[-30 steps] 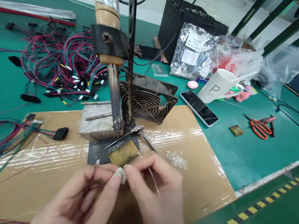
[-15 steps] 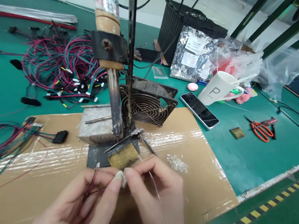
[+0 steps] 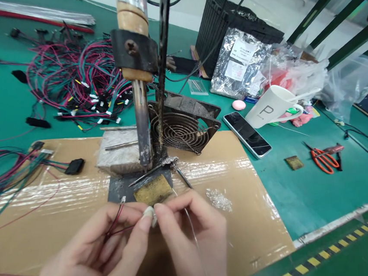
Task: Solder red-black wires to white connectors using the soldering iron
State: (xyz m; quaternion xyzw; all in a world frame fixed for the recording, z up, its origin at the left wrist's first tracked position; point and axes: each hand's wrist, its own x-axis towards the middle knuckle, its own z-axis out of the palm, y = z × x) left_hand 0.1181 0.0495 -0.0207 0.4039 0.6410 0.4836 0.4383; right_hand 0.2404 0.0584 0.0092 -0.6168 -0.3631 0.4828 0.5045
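Both my hands meet low in the middle, fingertips pinched together. My left hand [image 3: 106, 245] is closed on thin red and black wires [image 3: 117, 218], and a tiny whitish tip on one wire sticks up above its fingers. My right hand [image 3: 196, 236] is closed, with a thin silvery solder wire [image 3: 191, 226] running through its fingers. A small whitish piece [image 3: 154, 219] shows between the two thumbs, mostly hidden. Just beyond the fingertips lies a yellow-brown sponge [image 3: 153, 190]. Above it, a soldering iron [image 3: 142, 120] is clamped upright with its tip down.
A dark fan [image 3: 183, 127] leans behind the iron, beside a greyish block [image 3: 116, 151]. Bundled wire harnesses [image 3: 77, 79] cover the back left. On the right are a phone [image 3: 248, 134], a white mug [image 3: 270, 106] and orange-handled scissors [image 3: 324, 159]. Cardboard [image 3: 253, 218] lies under my hands.
The view has shifted slightly. Both hands keep the same pinch at nearly the same spot, with the wires and solder wire still in them.
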